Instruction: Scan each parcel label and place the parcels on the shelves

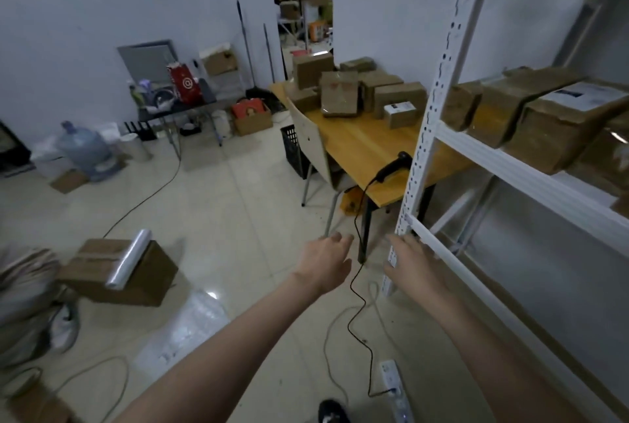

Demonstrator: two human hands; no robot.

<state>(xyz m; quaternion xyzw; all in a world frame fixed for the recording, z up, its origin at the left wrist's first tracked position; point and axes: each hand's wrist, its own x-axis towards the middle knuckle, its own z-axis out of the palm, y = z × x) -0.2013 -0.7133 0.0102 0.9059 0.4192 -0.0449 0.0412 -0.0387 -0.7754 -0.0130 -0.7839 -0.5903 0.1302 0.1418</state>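
- My left hand (323, 264) is out in front of me with loose fingers, and it holds nothing.
- My right hand (413, 262) is loose and empty too, just beside the white post of the shelves (417, 137).
- A black cord (355, 303) runs across the floor between my hands and up to the table (360, 147).
- The scanner (391, 167) lies at the near edge of the table, at the end of that cord.
- I think my next job is to walk to the table and pick up the scanner, so I should step over the cord and not trip on it.
- More parcels on the table (340, 92) wait at the far end, well apart from my hands.
- I should turn each one so its label faces the scanner.
- Some parcels on the shelf (544, 116) already sit in a row on my right.
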